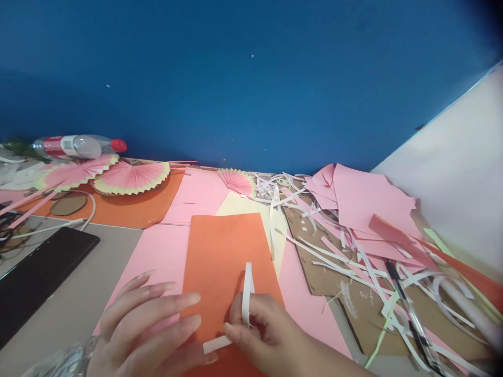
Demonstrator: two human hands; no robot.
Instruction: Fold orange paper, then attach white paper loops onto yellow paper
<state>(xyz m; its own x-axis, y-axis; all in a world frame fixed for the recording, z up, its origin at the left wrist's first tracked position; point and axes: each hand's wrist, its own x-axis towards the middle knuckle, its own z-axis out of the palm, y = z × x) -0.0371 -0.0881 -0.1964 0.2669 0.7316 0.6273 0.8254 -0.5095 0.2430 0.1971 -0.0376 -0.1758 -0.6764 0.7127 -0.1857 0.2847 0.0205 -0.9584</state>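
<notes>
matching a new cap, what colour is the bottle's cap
The bottle's cap is red, seen in the head view.

Single head-worn view from above the tabletop, facing forward and down (hands close, wall beyond).

Bottle (80, 147) behind fans (131, 179) L, phone (43, 277) before them; strips (371, 272) on cardbd (375, 335) R

Just left of the pen (417, 318), pale handwritten letters (366, 296) on the cardboard (363, 320) read what is probably "wf", though slightly blurred.
</notes>
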